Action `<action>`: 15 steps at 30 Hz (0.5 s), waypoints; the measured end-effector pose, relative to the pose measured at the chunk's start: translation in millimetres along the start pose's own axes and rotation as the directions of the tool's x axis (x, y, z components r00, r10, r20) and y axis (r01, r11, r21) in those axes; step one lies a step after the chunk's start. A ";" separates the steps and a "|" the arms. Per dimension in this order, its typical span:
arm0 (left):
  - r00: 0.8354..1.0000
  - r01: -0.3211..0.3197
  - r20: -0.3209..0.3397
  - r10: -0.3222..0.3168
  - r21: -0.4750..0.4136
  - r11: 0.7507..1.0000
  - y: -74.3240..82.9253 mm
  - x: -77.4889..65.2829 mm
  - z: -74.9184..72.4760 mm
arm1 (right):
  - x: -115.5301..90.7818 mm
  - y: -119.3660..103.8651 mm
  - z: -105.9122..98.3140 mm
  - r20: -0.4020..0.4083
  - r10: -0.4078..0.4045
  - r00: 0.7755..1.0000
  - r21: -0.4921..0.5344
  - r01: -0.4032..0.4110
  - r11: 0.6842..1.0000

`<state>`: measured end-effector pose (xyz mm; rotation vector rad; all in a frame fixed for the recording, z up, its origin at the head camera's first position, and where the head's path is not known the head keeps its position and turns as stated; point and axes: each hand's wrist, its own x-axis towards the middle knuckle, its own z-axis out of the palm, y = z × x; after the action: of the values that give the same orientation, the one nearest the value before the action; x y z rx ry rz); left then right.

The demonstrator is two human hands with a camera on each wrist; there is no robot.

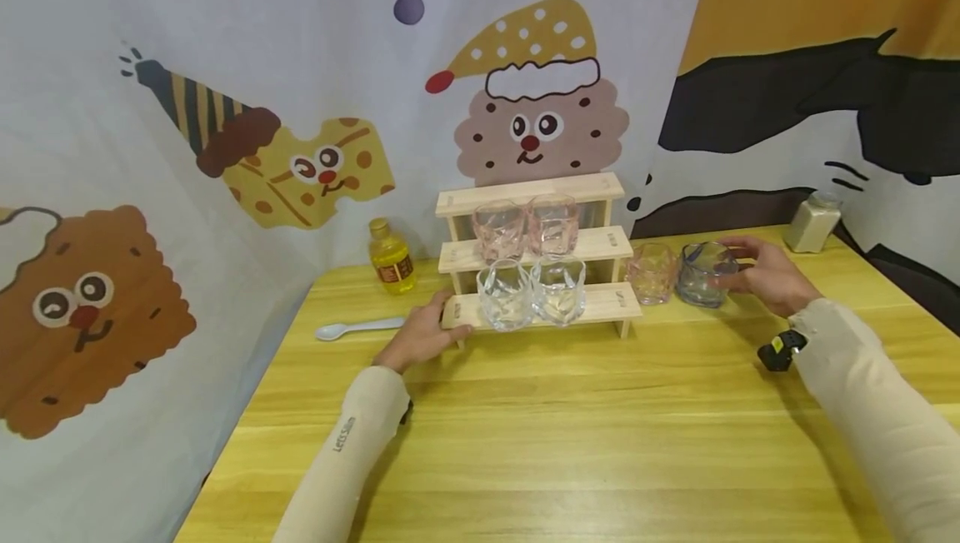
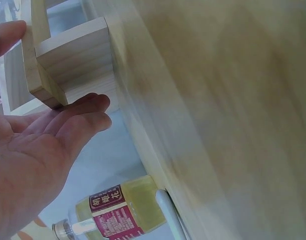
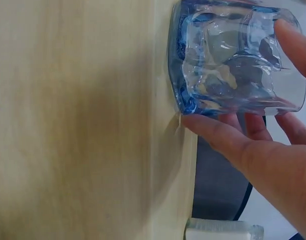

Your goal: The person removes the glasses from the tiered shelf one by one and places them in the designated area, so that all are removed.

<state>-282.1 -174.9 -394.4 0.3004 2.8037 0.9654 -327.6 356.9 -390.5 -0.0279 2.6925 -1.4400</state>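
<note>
The background is taken up by a cloth [image 1: 315, 27] printed with cartoon biscuits and cheese. On the left of the worktop [image 1: 510, 426], a white spoon [image 1: 358, 328] is laid flat, its handle pointed toward the left hand [image 1: 423, 333]. Behind the spoon, an upright bottle [image 1: 392, 260] of yellow liquid is seen. By the left grip, partly closed, the left end of the lowest board of a three-tiered wooden rack [image 1: 532, 195] is held between thumb and fingers. Two clear glasses [image 1: 506, 297] are carried on the lowest tier; two pink-tinted glasses [image 1: 553, 225] are carried on the middle one, behind them. Farther right, the straight way between rack and blue-tinted glass [image 1: 701, 276] is occupied by a single pink glass [image 1: 651, 275] on the worktop. The blue-tinted glass is kept upright in the right hand [image 1: 776, 272], its grip spread to the glass's width; whether the base is fully set down cannot be told. Beyond that hand, a glass jar [image 1: 812, 222] with pale contents is placed near the back edge.
</note>
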 end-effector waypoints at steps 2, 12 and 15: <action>1.000 -0.004 0.000 0.004 0.003 1.000 -0.3 -0.7 -0.7 | 0.3 -1.0 -0.5 0.016 0.004 1.000 0.001 -0.004 1.000; 1.000 -0.001 0.017 0.001 -0.003 1.000 1.2 -0.6 -1.0 | 2.0 1.2 -4.1 0.063 0.010 0.998 0.013 -0.011 1.000; 1.000 -0.007 0.016 0.007 0.003 1.000 0.2 0.0 0.2 | 1.0 2.0 -5.1 0.087 0.001 0.996 -0.007 -0.001 1.000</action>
<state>-282.0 -174.7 -394.5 0.3175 2.7915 0.9560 -328.9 362.2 -389.4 -0.0878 2.6269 -1.3955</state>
